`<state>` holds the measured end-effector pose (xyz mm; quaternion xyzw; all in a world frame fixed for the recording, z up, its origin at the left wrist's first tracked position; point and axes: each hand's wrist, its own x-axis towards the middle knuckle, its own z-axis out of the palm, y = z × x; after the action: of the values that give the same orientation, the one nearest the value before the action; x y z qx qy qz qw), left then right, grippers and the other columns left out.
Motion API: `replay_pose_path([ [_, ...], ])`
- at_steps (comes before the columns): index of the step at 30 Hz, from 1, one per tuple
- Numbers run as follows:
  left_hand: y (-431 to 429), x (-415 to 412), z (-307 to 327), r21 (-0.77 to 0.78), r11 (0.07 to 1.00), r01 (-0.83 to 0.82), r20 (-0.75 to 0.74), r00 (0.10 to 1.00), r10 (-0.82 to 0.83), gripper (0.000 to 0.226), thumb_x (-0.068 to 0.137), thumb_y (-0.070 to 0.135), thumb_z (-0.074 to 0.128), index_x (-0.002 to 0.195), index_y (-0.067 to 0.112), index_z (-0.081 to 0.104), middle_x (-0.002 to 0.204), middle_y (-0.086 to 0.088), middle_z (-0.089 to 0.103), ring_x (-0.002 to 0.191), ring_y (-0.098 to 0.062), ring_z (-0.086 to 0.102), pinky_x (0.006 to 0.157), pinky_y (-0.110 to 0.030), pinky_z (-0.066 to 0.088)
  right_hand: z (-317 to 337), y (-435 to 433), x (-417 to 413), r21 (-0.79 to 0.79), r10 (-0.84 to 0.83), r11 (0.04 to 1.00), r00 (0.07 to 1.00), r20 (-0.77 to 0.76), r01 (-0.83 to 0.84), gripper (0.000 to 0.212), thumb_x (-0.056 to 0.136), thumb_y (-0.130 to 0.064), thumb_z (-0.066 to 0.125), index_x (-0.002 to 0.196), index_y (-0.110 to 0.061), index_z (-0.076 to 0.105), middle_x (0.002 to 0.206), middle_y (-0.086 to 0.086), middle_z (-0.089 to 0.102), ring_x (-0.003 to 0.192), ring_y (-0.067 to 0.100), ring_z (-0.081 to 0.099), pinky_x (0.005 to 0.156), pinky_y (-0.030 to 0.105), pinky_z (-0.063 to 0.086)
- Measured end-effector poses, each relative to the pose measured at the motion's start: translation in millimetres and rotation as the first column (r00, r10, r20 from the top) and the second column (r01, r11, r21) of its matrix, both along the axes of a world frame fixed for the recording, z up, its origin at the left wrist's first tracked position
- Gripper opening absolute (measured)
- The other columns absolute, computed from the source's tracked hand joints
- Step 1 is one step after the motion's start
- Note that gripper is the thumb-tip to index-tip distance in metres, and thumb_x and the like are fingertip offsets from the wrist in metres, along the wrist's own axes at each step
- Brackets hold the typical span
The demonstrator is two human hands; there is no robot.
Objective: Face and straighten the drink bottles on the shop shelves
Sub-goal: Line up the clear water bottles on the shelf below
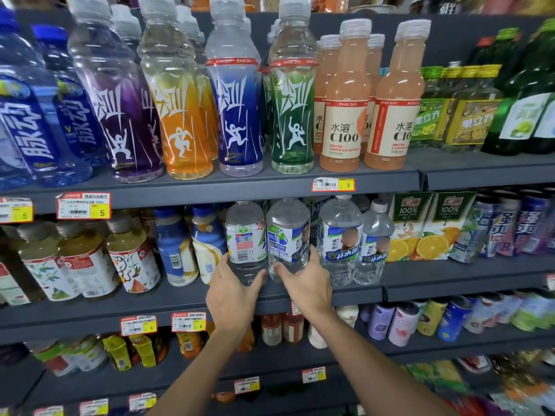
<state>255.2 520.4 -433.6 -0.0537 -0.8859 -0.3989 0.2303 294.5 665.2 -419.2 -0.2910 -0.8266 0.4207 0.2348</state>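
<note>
I see: dark grey metal shelving (450, 172), several tiers, each board with a flat front lip. Red-and-yellow paper price tags (333, 184) clipped along the front edges. Matching grey back panel (450, 34). Lighting even, from above.

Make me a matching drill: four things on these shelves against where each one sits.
Things:
1. orange bottle
2. juice cartons
3. left hand
4. right hand

Places:
A. middle shelf, right of the clear bottles
B. on the clear bottle with the barcode label
C. top shelf, between the purple and blue bottles
D. on the clear bottle with the blue label

Pairs: 1-C, 2-A, 3-B, 4-D
</note>
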Motion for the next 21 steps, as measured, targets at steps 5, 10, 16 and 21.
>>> replay_pose_path([
  [5, 1, 1, 1, 0.005, 1.0, 0.006, -0.003, 1.0, -0.006, 0.083, 0.076, 0.063, 0.074, 0.139, 0.018, 0.043, 0.129, 0.0, 0.062, 0.118, -0.021, 0.058, 0.092, -0.041, 0.051, -3, 1, 4, 0.029, 0.058, 0.998, 0.997, -0.042, -0.057, 0.075, 0.073, -0.07, 0.065, 0.134, -0.04, 0.033, 0.086, -0.005, 0.073, 0.092, 0.021, 0.07, 0.084, 0.04, 0.055],
  [10, -1, 1, 1, 0.019, 1.0, 0.006, 0.006, 1.0, -0.006, 0.082, 0.074, 0.066, 0.072, 0.137, 0.021, 0.042, 0.124, 0.003, 0.065, 0.114, -0.019, 0.061, 0.089, -0.038, 0.051, -18, -18, 15, 0.137, -0.039, 0.99, 0.998, -0.042, 0.044, 0.089, 0.081, -0.075, 0.053, 0.146, -0.026, 0.018, 0.078, -0.003, 0.072, 0.082, 0.02, 0.071, 0.069, 0.034, 0.05],
  [16, 2, 4, 1, -0.002, 1.0, -0.009, 0.006, 1.0, 0.009, 0.081, 0.075, 0.063, 0.073, 0.136, 0.021, 0.041, 0.125, 0.001, 0.063, 0.115, -0.02, 0.06, 0.087, -0.039, 0.052, -26, -25, 21, 0.133, -0.124, 0.984, 0.991, 0.056, 0.115, 0.093, 0.074, -0.081, 0.055, 0.14, -0.026, 0.022, 0.084, -0.007, 0.074, 0.09, 0.017, 0.071, 0.063, 0.031, 0.036],
  [21, 12, 10, 3, 0.044, 0.999, -0.031, 0.024, 0.999, 0.03, 0.079, 0.078, 0.054, 0.075, 0.139, 0.02, 0.04, 0.133, -0.002, 0.057, 0.126, -0.022, 0.051, 0.094, -0.045, 0.051, -25, -20, 17, 0.212, -0.123, 0.972, 0.989, 0.077, 0.105, 0.089, 0.07, -0.083, 0.056, 0.134, -0.023, 0.038, 0.1, -0.002, 0.074, 0.097, 0.024, 0.07, 0.078, 0.036, 0.051],
])
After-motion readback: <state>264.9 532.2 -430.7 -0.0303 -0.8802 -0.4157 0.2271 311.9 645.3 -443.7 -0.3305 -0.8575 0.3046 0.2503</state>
